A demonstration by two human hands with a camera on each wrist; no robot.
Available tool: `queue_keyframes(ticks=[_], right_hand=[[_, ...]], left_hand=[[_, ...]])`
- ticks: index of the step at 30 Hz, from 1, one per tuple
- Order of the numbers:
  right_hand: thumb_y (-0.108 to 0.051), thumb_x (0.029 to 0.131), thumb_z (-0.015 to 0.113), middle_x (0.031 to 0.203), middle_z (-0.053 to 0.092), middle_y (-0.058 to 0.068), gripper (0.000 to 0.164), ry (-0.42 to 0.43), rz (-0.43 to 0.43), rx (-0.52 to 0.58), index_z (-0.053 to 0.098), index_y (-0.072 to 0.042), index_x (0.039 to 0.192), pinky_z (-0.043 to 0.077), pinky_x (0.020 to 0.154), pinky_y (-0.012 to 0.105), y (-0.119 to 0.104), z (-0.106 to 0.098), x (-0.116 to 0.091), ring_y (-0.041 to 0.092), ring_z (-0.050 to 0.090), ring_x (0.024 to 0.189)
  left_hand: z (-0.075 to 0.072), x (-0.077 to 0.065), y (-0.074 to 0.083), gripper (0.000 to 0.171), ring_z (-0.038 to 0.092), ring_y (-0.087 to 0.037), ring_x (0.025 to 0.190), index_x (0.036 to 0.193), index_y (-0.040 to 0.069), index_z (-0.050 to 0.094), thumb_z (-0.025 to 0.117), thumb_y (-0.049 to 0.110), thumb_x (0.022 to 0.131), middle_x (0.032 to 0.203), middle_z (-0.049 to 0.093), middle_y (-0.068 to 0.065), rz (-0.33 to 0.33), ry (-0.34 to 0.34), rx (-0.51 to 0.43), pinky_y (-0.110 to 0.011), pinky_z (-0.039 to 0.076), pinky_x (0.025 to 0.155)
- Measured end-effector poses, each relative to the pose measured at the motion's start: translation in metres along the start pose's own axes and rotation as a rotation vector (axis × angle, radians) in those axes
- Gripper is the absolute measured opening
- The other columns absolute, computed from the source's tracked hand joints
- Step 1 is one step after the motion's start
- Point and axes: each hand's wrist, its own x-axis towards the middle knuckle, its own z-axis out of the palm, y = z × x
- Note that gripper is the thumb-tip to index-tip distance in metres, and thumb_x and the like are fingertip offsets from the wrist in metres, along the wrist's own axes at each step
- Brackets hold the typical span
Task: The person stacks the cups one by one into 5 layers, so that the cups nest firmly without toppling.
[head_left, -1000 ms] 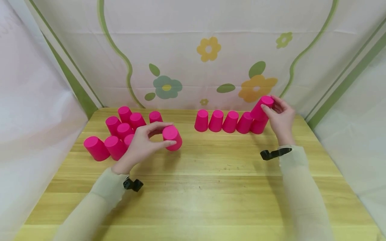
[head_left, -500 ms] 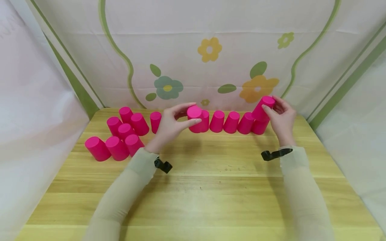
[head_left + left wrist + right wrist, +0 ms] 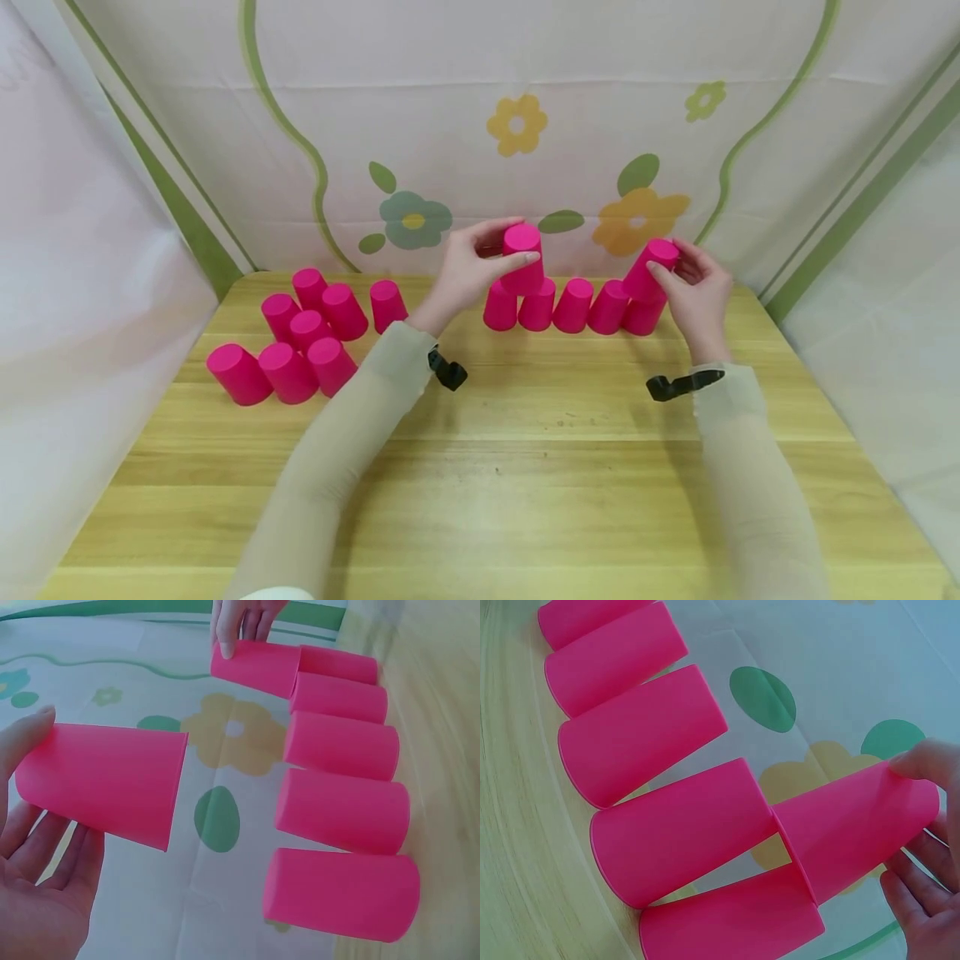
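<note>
My left hand (image 3: 467, 271) grips an upside-down pink cup (image 3: 522, 265) near its closed end, thumb on one side and fingers on the other. In the left wrist view a gap separates this cup (image 3: 105, 784) from the row of cups. At the row's right end my right hand (image 3: 702, 292) holds another upside-down pink cup (image 3: 645, 273). Its rim rests across the two rightmost row cups, as the right wrist view shows with that upper cup (image 3: 855, 832). Several upside-down pink cups form the row, among them a middle one (image 3: 573, 307).
Several more inverted pink cups stand in a loose cluster at the table's left, one of them at its front (image 3: 240, 375). A lone pink cup (image 3: 387, 306) stands near the left forearm. Behind the wooden table (image 3: 525, 500) hangs a flowered cloth (image 3: 450, 142).
My left hand has carried its cup rightward and up, from beside the left cluster to above the row's left end. The right hand and its cup have stayed in place.
</note>
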Motion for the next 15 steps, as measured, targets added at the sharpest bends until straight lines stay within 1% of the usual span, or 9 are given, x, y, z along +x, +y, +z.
queue_keyframes(ticks=[3, 6, 10, 15], right_hand=[[-0.024, 0.089, 0.082, 0.131, 0.065, 0.009, 0.055, -0.002, -0.007, -0.002, 0.064, -0.014, 0.140, 0.050, 0.098, 0.023, 0.001, 0.000, 0.000, 0.017, 0.062, 0.112], [-0.022, 0.089, 0.082, 0.131, 0.065, 0.009, 0.055, -0.004, -0.003, 0.003, 0.064, -0.014, 0.140, 0.050, 0.098, 0.023, 0.002, -0.001, 0.001, 0.017, 0.062, 0.111], [-0.022, 0.088, 0.082, 0.132, 0.065, 0.009, 0.055, -0.009, -0.003, 0.011, 0.064, -0.014, 0.139, 0.050, 0.099, 0.023, 0.001, 0.000, 0.001, 0.017, 0.062, 0.112], [-0.023, 0.089, 0.082, 0.133, 0.065, 0.009, 0.056, -0.011, -0.009, 0.004, 0.063, -0.014, 0.140, 0.050, 0.099, 0.023, 0.002, 0.000, 0.000, 0.017, 0.062, 0.114]], left_hand=[[0.003, 0.011, -0.002, 0.051, 0.066, -0.014, 0.102, 0.132, 0.022, 0.070, 0.086, 0.031, 0.085, 0.116, 0.070, 0.006, -0.013, 0.009, 0.007, -0.029, 0.056, 0.088], [0.006, 0.018, -0.004, 0.052, 0.065, -0.014, 0.102, 0.133, 0.021, 0.069, 0.086, 0.031, 0.085, 0.116, 0.070, 0.007, -0.038, 0.020, 0.032, -0.029, 0.057, 0.086], [0.010, 0.024, -0.012, 0.053, 0.064, -0.015, 0.102, 0.135, 0.018, 0.068, 0.085, 0.028, 0.086, 0.117, 0.069, 0.005, -0.062, 0.024, 0.050, -0.028, 0.057, 0.085], [0.015, 0.028, -0.023, 0.053, 0.065, -0.016, 0.101, 0.136, 0.014, 0.067, 0.084, 0.025, 0.088, 0.117, 0.069, 0.003, -0.069, 0.009, 0.070, -0.027, 0.058, 0.084]])
